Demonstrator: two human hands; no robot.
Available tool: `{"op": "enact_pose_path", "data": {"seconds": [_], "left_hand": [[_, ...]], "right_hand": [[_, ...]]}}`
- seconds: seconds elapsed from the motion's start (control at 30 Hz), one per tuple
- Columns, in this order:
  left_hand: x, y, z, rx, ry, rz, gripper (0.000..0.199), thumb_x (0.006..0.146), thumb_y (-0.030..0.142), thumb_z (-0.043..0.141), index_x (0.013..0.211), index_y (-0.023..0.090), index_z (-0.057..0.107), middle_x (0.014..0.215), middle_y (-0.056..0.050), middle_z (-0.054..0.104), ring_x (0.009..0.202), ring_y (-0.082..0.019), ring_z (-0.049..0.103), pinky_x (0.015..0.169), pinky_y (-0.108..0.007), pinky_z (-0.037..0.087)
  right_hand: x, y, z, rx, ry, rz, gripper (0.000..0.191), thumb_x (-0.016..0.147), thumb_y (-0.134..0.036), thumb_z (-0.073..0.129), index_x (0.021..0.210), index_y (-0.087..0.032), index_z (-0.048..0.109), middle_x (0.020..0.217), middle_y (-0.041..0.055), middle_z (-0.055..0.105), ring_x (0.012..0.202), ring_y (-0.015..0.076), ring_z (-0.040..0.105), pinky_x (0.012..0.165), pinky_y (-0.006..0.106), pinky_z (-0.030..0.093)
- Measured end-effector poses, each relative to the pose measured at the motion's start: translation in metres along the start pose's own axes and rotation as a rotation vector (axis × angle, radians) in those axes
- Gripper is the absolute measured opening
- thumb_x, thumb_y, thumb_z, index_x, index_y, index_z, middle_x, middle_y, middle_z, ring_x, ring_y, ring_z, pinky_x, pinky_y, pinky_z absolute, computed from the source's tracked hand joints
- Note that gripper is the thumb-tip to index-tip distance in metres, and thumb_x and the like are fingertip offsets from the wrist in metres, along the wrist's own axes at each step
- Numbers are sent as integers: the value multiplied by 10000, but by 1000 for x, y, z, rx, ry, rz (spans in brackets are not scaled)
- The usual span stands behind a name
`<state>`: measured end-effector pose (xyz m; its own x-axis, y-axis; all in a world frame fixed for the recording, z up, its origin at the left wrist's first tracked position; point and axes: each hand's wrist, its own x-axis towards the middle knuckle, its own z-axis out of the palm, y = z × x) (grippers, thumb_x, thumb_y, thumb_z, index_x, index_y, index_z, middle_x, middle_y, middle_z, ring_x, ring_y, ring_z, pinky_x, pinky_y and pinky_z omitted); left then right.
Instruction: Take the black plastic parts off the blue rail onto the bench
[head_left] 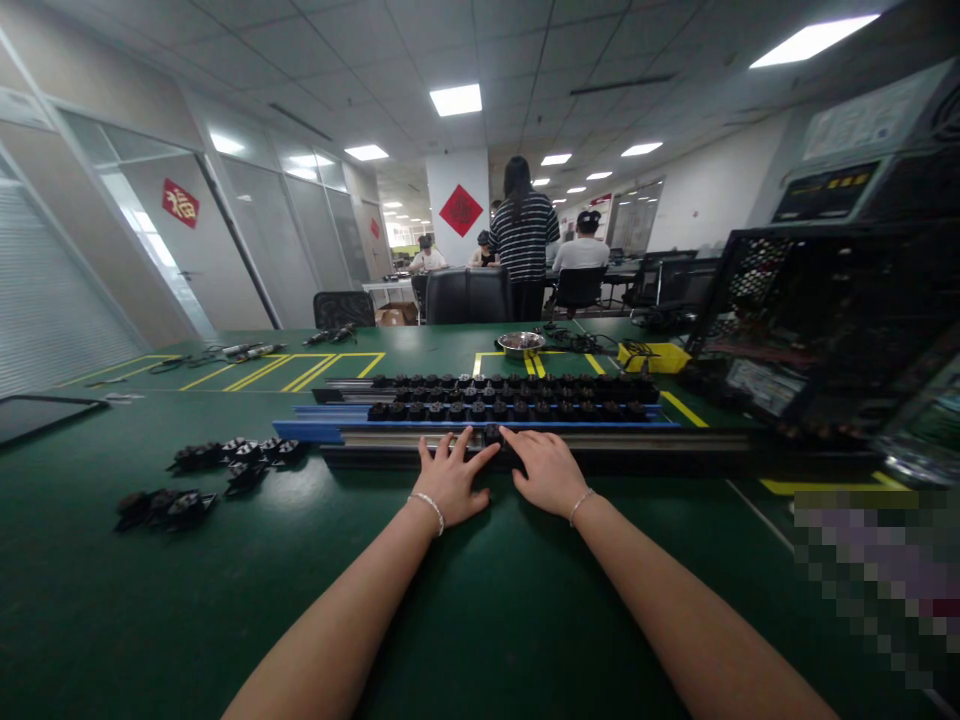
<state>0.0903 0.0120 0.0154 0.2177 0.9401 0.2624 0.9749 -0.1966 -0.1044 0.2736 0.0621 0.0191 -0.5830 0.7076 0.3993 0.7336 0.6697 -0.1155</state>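
Observation:
Both of my hands reach to the nearest long black rail [637,462], which lies crosswise on the green table. A small round black part [492,435] sits on that rail between my hands. My left hand [450,478] has its fingers spread over the rail, with the index finger close to the part's left side. From the right, my right hand [549,470] stretches its index fingertip to the part; its thumb points along the near edge. Behind lie blue rails [315,428] and a row of similar black parts [499,411].
Loose black parts [199,457] lie in clusters at the left. Farther back stand a metal bowl [520,344] and a yellow tray [654,357] beside cables. An opened computer case [780,300] rises at the right. Several people are beyond the table.

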Motion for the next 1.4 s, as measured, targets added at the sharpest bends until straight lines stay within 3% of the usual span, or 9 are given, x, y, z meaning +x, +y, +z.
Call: {"op": "enact_pose_path", "data": {"seconds": [0.27,0.4,0.67,1.1,1.4], "left_hand": [[10,5,-8,7,-136,-49,852,661,569,530,1366,457,66,1495,-57,93,1247,-418,261,907,-722,141],[16,8,-10,-12,-154,-80,836,660,559,536,1365,453,100,1495,-69,99,1219,-430,306,899,-724,150],[24,11,-9,-36,-160,-100,796,649,553,552,1349,454,187,1482,-105,155,1163,-438,384,862,-738,161],[20,18,-3,-44,-75,-121,710,692,484,523,1341,373,258,1462,-118,206,1283,-382,225,897,-741,120],[19,23,-3,-52,-38,-202,655,732,568,453,1336,362,307,1442,-108,263,1315,-392,132,941,-703,119]], "right_hand": [[1,2,3,-14,-53,-70,630,763,-158,398,1375,-194,257,1295,75,489,1182,176,410,988,361,245],[0,1,5,-25,-24,-53,634,762,-166,401,1378,-177,253,1308,78,478,1202,177,397,1010,364,235],[0,-1,14,-148,72,-5,542,774,-247,450,1308,-176,396,1396,82,365,1290,264,274,1056,454,161],[1,0,14,-148,74,3,426,777,-289,486,1190,-186,503,1367,94,404,1263,280,312,1027,450,213],[1,0,14,-141,69,2,414,774,-295,493,1174,-193,517,1364,98,407,1270,278,306,1022,456,218]]}}
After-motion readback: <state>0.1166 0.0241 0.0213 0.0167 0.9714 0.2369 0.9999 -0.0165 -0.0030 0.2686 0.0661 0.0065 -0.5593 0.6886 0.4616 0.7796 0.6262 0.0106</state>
